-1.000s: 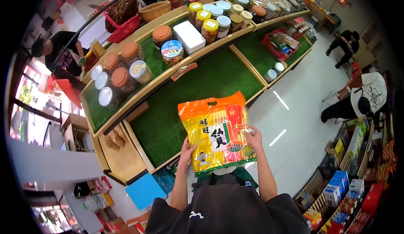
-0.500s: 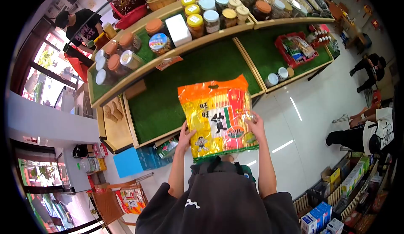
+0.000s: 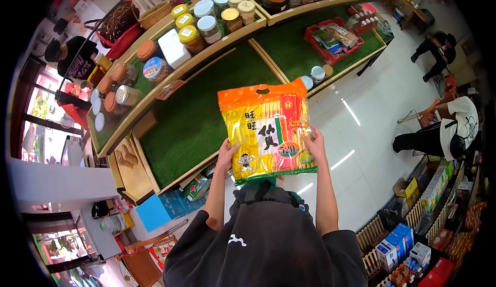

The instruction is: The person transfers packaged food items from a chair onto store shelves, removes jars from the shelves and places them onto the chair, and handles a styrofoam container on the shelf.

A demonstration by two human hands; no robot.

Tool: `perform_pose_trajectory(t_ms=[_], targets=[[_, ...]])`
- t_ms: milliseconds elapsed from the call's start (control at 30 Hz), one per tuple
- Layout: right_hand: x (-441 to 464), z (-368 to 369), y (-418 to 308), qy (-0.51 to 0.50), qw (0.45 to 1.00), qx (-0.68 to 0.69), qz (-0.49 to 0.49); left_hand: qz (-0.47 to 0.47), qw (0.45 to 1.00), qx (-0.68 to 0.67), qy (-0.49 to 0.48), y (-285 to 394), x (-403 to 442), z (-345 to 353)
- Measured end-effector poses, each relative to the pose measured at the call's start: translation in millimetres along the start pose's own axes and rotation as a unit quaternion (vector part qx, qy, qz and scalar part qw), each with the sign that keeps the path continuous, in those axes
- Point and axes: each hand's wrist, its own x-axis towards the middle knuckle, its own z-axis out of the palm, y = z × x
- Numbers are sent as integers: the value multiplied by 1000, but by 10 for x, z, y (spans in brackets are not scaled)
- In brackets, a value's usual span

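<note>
A large yellow and orange snack bag [image 3: 266,132] with a red panel and "520" printed on it is held upright in front of my chest. My left hand [image 3: 226,155] grips its left edge, the thumb over the front. On the opposite edge, my right hand [image 3: 313,145] is closed around the side of the bag. The fingers behind the bag are hidden. Beyond it stands a wooden display shelf [image 3: 194,114] lined with green turf, its lower tier partly covered by the bag.
Jars with coloured lids [image 3: 191,38] line the upper tier beside a white box [image 3: 174,48]. A red basket [image 3: 330,42] of packets sits at the right end. People are at the far left and right. Goods racks [image 3: 398,245] stand at lower right.
My view has turned, so the shelf appears shifted left and more tilted. The snack bag stays between both hands, slightly higher in view.
</note>
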Motion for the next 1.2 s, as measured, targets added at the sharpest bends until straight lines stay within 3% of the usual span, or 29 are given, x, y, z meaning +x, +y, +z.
perform_pose_trajectory(t_ms=[233, 367, 467, 767, 900, 933, 1200], targets=[[313, 3, -1, 1, 999, -36, 28, -2, 1000, 0, 18, -39, 227, 44], [611, 187, -48, -23, 996, -81, 29, 24, 999, 11, 26, 32, 357, -84], [844, 336, -216, -107, 991, -36, 75, 21, 998, 21, 54, 148, 484, -172], [1648, 575, -447, -119, 986, -89, 79, 37, 996, 1, 85, 420, 948, -86], [2062, 510, -660, -155, 982, -75, 83, 66, 991, -18, 111, 571, 1239, 139], [2172, 505, -665, -149, 985, -76, 40, 57, 990, -21, 127, 633, 1303, 194], [3617, 44, -835, -187, 979, -65, 56, 82, 989, -3, 122, 857, 2355, 977]])
